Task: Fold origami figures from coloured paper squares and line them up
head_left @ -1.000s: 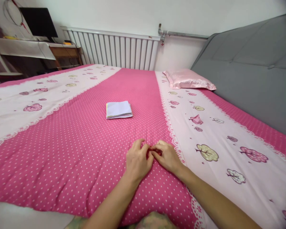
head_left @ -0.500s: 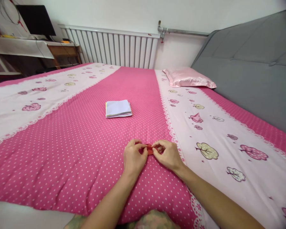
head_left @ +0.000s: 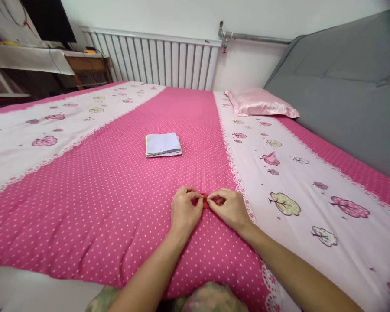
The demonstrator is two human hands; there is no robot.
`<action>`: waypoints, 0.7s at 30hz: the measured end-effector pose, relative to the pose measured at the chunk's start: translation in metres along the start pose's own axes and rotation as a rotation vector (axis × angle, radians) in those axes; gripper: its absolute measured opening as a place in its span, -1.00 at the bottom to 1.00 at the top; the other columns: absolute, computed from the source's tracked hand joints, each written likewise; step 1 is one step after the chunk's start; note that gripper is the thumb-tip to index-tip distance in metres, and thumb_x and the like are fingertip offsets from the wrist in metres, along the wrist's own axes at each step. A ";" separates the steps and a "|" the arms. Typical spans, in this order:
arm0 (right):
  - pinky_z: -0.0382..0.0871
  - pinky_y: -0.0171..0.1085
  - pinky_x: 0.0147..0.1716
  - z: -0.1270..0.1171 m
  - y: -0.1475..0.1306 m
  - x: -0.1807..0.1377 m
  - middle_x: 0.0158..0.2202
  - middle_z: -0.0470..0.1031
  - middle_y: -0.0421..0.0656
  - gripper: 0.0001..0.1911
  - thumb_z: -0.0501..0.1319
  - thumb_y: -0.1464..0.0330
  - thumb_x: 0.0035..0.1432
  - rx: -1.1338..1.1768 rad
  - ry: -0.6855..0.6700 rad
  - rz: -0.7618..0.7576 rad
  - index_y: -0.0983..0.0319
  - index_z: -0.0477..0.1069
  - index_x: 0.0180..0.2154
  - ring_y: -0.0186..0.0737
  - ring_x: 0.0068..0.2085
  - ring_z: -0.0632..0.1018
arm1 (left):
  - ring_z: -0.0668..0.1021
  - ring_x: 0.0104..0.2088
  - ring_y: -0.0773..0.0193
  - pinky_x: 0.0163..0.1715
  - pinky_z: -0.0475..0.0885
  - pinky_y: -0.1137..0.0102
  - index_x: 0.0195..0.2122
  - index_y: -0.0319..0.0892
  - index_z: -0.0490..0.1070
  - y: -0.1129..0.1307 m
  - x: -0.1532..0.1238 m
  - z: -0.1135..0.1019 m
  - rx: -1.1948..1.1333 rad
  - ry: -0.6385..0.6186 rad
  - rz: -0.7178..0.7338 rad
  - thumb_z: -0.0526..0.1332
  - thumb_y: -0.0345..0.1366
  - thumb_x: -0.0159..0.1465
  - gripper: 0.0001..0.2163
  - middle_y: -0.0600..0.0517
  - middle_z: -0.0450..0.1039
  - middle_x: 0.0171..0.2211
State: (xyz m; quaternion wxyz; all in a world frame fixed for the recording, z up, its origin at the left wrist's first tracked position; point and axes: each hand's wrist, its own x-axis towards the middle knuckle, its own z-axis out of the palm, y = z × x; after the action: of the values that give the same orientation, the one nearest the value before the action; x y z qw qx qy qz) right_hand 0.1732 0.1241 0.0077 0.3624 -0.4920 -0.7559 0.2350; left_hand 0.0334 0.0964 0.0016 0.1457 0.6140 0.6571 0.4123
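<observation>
A small piece of folded red paper (head_left: 206,205) lies low over the pink dotted bedspread (head_left: 117,195), mostly covered by my fingers. My left hand (head_left: 186,208) pinches its left side between thumb and forefinger. From the other side, my right hand (head_left: 229,208) grips it with thumb and fingertips bent in. The two thumbs almost meet over the middle of the paper, so its exact folds are hidden. Beyond my hands rests a stack of square paper sheets (head_left: 163,144), white on top with a yellow edge showing at the left.
A pink pillow (head_left: 261,103) sits at the far right against the grey headboard (head_left: 344,86). Along the back wall runs a white radiator (head_left: 156,60). A desk (head_left: 32,60) with a black monitor (head_left: 48,21) stands at the far left.
My thumbs have come closer together over the red paper, covering more of it. The whole view has shifted slightly; the paper stack stays in place on the bed.
</observation>
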 end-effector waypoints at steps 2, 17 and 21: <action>0.41 -0.32 -0.47 0.002 0.001 0.000 -0.51 0.55 -0.19 -0.92 0.23 0.42 -0.09 0.008 -0.001 0.029 0.21 0.51 -0.51 -0.29 -0.54 0.51 | 0.46 -0.28 0.20 -0.23 0.38 0.28 -0.46 -0.16 0.52 0.001 0.000 0.000 0.005 -0.005 -0.002 0.19 -0.41 0.09 -0.89 -0.01 0.43 -0.34; 0.36 -0.32 -0.50 0.006 0.006 0.001 -0.54 0.54 -0.21 -0.92 0.21 0.41 -0.11 -0.067 0.010 0.046 0.18 0.49 -0.53 -0.26 -0.53 0.51 | 0.46 -0.28 0.20 -0.24 0.37 0.30 -0.44 -0.13 0.48 0.000 -0.002 0.003 0.072 -0.010 0.111 0.20 -0.40 0.07 -0.91 0.00 0.41 -0.32; 0.33 -0.34 -0.53 0.006 0.005 0.001 -0.59 0.51 -0.23 -0.93 0.21 0.43 -0.11 -0.055 0.011 0.048 0.19 0.45 -0.55 -0.29 -0.57 0.49 | 0.46 -0.26 0.19 -0.22 0.36 0.28 -0.40 -0.11 0.49 0.001 -0.001 0.002 0.098 -0.046 0.142 0.19 -0.40 0.10 -0.89 0.01 0.41 -0.30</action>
State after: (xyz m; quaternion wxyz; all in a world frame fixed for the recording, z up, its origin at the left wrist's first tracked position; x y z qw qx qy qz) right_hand 0.1709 0.1267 0.0009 0.3470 -0.5210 -0.7482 0.2200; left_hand 0.0358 0.0960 0.0009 0.1009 0.6748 0.6277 0.3747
